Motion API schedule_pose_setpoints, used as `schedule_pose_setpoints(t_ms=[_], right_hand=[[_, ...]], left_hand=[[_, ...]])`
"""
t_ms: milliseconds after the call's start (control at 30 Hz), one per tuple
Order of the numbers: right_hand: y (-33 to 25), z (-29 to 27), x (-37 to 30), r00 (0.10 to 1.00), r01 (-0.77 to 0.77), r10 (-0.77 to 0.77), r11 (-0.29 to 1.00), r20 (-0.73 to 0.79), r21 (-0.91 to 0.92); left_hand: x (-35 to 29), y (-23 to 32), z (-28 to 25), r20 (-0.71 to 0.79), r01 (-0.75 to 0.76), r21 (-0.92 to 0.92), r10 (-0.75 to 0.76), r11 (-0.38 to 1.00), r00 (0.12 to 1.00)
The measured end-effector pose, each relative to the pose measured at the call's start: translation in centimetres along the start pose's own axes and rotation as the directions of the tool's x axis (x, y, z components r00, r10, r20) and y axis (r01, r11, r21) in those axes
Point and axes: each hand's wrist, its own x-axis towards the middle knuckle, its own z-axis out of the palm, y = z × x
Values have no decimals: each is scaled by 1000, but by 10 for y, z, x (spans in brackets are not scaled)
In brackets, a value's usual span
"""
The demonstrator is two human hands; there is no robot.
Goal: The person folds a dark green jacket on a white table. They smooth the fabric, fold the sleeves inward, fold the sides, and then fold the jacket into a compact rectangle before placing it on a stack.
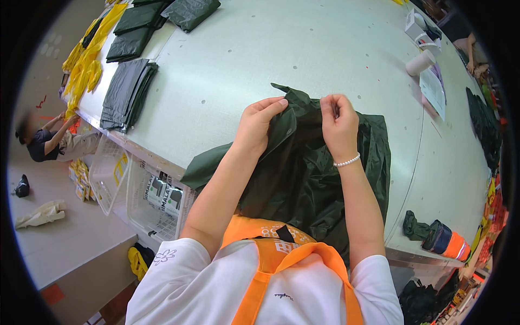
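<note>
A dark green raincoat-like garment [303, 168] of thin shiny fabric lies bunched over the table's near edge in front of me. My left hand [259, 122] pinches its upper edge between thumb and fingers, close to a small round snap. Just to the right, my right hand [339, 119] is closed on the same raised edge, its fingertips curled together. Between the hands the fabric stands up off the table, and a pointed corner sticks up past the left thumb. The rest hangs down toward my orange apron [292, 238].
Folded dark green bundles [127, 95] lie at the far left, beside yellow garments [89, 65]. White plastic baskets [154, 197] stand below the left edge. A white roll [420, 63] and paper sheet [432, 92] lie right. Another person [46, 138] handles yellow material at left.
</note>
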Motion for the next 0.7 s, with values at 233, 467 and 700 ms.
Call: schedule_pose_setpoints(t_ms=[233,467,700], right_hand=[[4,3,-24,980,76,-93,992,178,101],[3,12,-23,970,213,-212,977,122,6],[-8,10,-17,974,208,-210,977,79,40]], left_hand=[[0,1,0,17,30,-20,-30,999,999],[-4,2,1,12,35,4,-35,999,999],[-7,0,4,11,-11,33,11,999,1000]])
